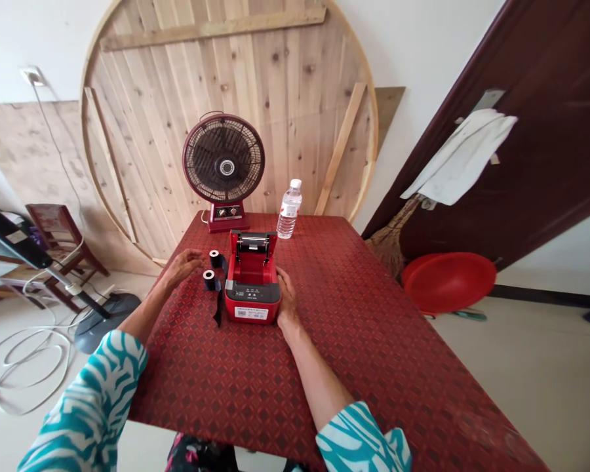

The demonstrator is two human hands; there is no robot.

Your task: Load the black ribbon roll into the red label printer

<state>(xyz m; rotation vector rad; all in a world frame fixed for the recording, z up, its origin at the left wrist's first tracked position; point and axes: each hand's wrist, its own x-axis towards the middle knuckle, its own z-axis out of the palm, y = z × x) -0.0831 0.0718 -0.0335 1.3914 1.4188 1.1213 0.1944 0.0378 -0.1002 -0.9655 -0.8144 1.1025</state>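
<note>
A small red printer (252,283) with its lid up stands on the red patterned table (354,341). My right hand (287,300) rests flat against its right side, fingers stretched along the casing. Two black rolls sit just left of the printer: the nearer roll (209,279) trails a loose black strip (218,308), the farther roll (215,257) lies behind it. My left hand (184,265) hovers with fingers spread just left of the two rolls, holding nothing.
A red table fan (224,167) and a clear water bottle (289,210) stand at the table's far edge. A round wooden panel (295,98) leans on the wall behind. A red basin (448,280) lies on the floor at right; cables and a stand base lie at left.
</note>
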